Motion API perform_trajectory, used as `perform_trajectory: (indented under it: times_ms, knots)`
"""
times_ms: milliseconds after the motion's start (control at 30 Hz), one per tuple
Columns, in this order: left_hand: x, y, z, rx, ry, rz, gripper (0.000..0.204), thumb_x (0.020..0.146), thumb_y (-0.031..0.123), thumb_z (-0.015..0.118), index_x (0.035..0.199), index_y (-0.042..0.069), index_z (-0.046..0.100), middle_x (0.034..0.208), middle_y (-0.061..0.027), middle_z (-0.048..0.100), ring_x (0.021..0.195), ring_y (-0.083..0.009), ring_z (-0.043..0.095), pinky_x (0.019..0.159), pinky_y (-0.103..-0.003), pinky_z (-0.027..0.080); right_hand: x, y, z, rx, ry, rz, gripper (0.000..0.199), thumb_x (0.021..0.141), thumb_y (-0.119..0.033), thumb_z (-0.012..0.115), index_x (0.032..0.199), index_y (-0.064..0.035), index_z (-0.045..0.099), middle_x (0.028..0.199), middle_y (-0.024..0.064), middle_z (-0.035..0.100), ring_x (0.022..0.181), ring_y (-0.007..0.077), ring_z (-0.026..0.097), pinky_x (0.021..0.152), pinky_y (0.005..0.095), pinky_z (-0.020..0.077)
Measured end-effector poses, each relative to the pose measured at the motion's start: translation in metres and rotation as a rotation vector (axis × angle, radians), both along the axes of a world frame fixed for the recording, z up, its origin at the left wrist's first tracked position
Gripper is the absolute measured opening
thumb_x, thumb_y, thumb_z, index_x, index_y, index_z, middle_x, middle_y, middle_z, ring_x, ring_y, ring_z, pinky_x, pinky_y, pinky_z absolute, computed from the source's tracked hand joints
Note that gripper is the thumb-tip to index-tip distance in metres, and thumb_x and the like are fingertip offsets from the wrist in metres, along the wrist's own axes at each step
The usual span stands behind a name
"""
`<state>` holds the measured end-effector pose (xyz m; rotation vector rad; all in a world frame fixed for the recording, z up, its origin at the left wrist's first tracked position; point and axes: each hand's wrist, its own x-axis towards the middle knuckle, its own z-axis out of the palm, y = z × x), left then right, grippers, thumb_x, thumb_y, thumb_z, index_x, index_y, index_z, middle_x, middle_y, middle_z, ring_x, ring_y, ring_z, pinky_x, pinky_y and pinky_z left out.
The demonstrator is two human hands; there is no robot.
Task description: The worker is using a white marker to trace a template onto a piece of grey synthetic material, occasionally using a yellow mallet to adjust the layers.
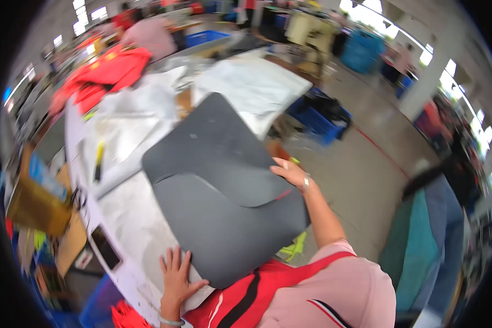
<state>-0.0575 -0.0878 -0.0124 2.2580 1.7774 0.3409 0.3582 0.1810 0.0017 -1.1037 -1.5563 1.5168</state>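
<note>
A large dark grey panel (202, 147) with rounded corners lies at a slant over the work table. Across it runs a curved flap edge, with a small red tag at its right end. At the panel's right edge, my right hand (291, 174) grips the border, fingers over the top and thumb side hidden. My left hand (176, 276) rests with spread fingers on the white sheet (128, 213), its thumb close to the panel's near-left edge. Whether that thumb touches the panel I cannot tell.
A yellow-and-black cutter (99, 161) and a dark phone (106, 247) lie along the table's left side. White sheets (251, 82) and red cloth (104, 76) cover the far end. A blue crate (322, 117) stands right of the table; a cardboard box (38, 197) stands left.
</note>
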Motion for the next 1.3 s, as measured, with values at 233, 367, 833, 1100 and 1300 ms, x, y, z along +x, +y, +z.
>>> perform_trajectory:
  times_ms: [233, 367, 833, 1100, 1300]
  knots:
    - [0.009, 0.001, -0.002, -0.054, 0.059, -0.022, 0.099, 0.065, 0.065, 0.068, 0.138, 0.004, 0.041, 0.151, -0.0239, 0.023, 0.141, -0.0447, 0.014, 0.110, -0.061, 0.001, 0.037, -0.018, 0.000, -0.027, 0.071, -0.048, 0.050, 0.092, -0.027, 0.058, 0.134, -0.0010, 0.048, 0.119, 0.0038, 0.060, 0.105, 0.0120, 0.056, 0.093, 0.0274, 0.0424]
    - [0.011, 0.007, -0.003, -0.043, 0.071, -0.040, 0.097, 0.066, 0.062, 0.069, 0.139, 0.004, 0.041, 0.151, -0.0234, 0.023, 0.141, -0.0440, 0.014, 0.111, -0.060, 0.001, 0.050, -0.026, 0.003, -0.064, 0.173, -0.040, 0.049, 0.092, -0.023, 0.058, 0.135, -0.0022, 0.046, 0.121, 0.0034, 0.059, 0.107, 0.0114, 0.055, 0.095, 0.0265, 0.0413]
    - [0.004, 0.012, -0.007, 0.115, -0.200, -0.076, 0.021, 0.069, 0.021, 0.073, 0.076, 0.007, 0.060, 0.095, -0.0138, 0.055, 0.093, -0.0348, 0.051, 0.083, -0.045, 0.040, 0.064, -0.028, -0.005, 0.004, -0.410, -0.294, 0.074, 0.084, -0.037, 0.067, 0.138, 0.0042, 0.039, 0.138, 0.0148, 0.048, 0.125, 0.0219, 0.047, 0.106, 0.0334, 0.0342]
    - [0.000, 0.061, 0.010, -0.161, -0.351, 0.010, 0.020, 0.086, 0.022, 0.061, 0.080, 0.003, 0.064, 0.078, -0.0149, 0.058, 0.076, -0.0341, 0.058, 0.067, -0.042, 0.046, 0.085, -0.013, -0.006, -0.110, -0.015, -0.109, 0.055, 0.092, -0.016, 0.059, 0.141, 0.0006, 0.038, 0.135, 0.0060, 0.050, 0.120, 0.0147, 0.048, 0.103, 0.0277, 0.0352]
    - [-0.038, 0.148, 0.002, -0.120, -0.123, 0.173, 0.027, 0.090, 0.027, 0.053, 0.085, 0.001, 0.058, 0.082, -0.0220, 0.062, 0.077, -0.0400, 0.059, 0.070, -0.046, 0.046, 0.057, -0.037, 0.083, 0.010, 0.056, -0.187, 0.053, 0.093, -0.013, 0.056, 0.141, 0.0006, 0.038, 0.133, 0.0077, 0.052, 0.118, 0.0162, 0.050, 0.101, 0.0276, 0.0359]
